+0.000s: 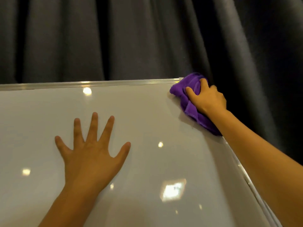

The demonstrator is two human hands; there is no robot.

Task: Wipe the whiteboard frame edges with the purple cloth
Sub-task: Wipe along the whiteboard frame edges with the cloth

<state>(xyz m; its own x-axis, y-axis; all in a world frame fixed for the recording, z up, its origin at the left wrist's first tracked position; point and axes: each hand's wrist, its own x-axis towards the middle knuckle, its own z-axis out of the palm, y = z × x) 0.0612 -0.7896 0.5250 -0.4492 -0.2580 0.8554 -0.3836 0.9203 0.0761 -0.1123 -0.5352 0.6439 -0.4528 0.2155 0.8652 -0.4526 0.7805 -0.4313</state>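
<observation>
A large whiteboard (147,128) fills the lower part of the view, with a silver frame (98,84) along its top and right edges. My right hand (208,99) grips a bunched purple cloth (188,89) against the board's top right corner, where the two frame edges meet. A tail of the cloth hangs down along the right edge under my wrist. My left hand (91,151) presses flat on the board surface, fingers spread, well left of the cloth.
Dark grey curtains (131,38) hang close behind the board and past its right side. Ceiling lights reflect as bright spots on the glossy board surface.
</observation>
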